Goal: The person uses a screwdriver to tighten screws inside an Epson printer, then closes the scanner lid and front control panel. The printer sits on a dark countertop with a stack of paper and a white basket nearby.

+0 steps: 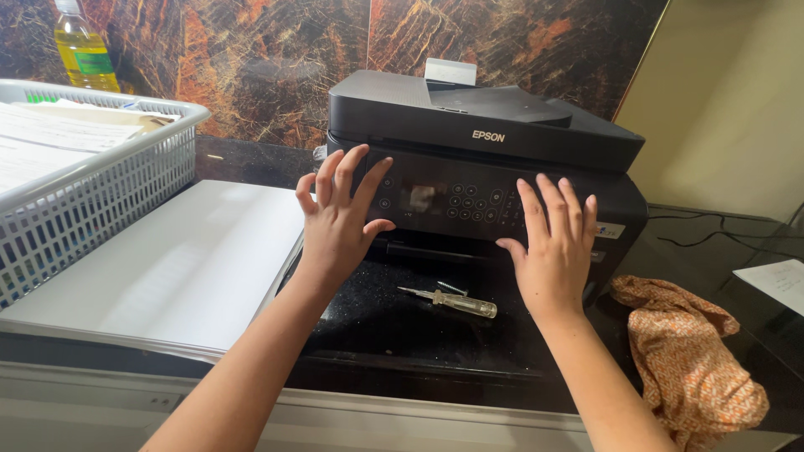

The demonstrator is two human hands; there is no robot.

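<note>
Both forearms come up from the bottom edge, bare, aimed at the boxy matte-black plastic printer on the dark speckled stone counter

Left hand: fingers spread wide, tips on or just off the left end of the printer's glossy tilted control panel; can't tell if it's touching. Holds nothing

Right hand: fingers together and a bit curled, over the panel's right end by the button cluster, thumb out toward the slot below. Empty too

Step, as I judge it: hands bracketing the front panel, looks like getting a purchase on it. Panel is smooth, slick plastic with little edge to hook, so any move there wants even pressure from both sides

Below and between the wrists: small screwdriver with a clear plastic handle and thin steel shaft, lying flat, with a short metal screw just beside it, toward the printer

Outboard of the left hand: flat stack of white paper sheets, then a white plastic lattice basket with papers in it; yellow-liquid clear bottle behind that

Right of the right forearm: crumpled orange patterned cloth, soft, bunched. Wall behind is veined brown-orange marble
</note>
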